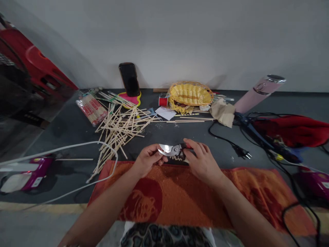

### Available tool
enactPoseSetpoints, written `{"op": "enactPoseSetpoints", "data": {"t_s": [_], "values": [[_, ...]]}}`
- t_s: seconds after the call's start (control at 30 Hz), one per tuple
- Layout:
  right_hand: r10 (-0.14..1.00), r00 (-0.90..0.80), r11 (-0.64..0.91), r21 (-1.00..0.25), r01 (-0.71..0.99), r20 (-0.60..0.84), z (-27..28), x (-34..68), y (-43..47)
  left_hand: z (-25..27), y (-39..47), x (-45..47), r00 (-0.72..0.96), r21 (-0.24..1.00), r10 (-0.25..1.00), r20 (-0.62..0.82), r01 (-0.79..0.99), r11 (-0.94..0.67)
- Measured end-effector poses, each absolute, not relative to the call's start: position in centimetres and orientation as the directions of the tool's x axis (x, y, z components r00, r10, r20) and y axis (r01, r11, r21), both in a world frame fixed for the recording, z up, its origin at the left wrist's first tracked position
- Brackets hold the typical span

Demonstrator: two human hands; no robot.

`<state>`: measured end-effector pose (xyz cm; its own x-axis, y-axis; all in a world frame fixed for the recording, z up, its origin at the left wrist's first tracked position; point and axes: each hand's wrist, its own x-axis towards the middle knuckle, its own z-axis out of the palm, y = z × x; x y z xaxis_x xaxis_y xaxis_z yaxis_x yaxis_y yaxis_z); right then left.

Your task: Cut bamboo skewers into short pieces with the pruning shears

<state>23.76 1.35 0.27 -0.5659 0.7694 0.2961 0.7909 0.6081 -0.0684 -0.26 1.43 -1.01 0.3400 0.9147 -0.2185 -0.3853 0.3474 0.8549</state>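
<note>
A pair of pruning shears with a shiny curved blade is held by its handles in my right hand, above the near part of the dark table. My left hand is closed at the blade end, thumb and fingers pinched together. Whatever lies between those fingers is too small or hidden to make out. Small pale cut pieces show just beneath the shears. An orange towel with a dark red patch lies under my wrists. To the left spreads a loose heap of thin wooden sticks.
Behind are a packet of sticks, an upright phone, a red thread spool and a yellow basket. A pink flask, black plug and red cloth sit right. A purple device with white cord stands left.
</note>
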Motion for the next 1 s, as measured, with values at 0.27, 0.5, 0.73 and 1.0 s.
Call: {"op": "enactPoseSetpoints", "data": {"t_s": [0.27,0.5,0.73,1.0], "values": [[0.770,-0.589,0.624,-0.099,0.775,0.245,0.38,23.56,1.35,-1.19,1.32,-0.23,0.354,0.834,0.913,-0.200,-0.427,0.349],[0.778,-0.575,0.608,-0.072,0.790,0.255,0.19,23.58,1.36,-1.15,1.40,-0.20,0.344,0.840,0.912,-0.224,-0.407,0.360],[0.794,-0.563,0.586,-0.045,0.809,0.229,0.53,23.75,1.26,-1.16,1.34,-0.14,0.336,0.847,0.912,-0.235,-0.390,0.362],[0.788,-0.582,0.601,-0.045,0.798,0.202,0.71,23.77,1.25,-1.49,1.32,-0.17,0.352,0.850,0.915,-0.200,-0.402,0.340]]}}
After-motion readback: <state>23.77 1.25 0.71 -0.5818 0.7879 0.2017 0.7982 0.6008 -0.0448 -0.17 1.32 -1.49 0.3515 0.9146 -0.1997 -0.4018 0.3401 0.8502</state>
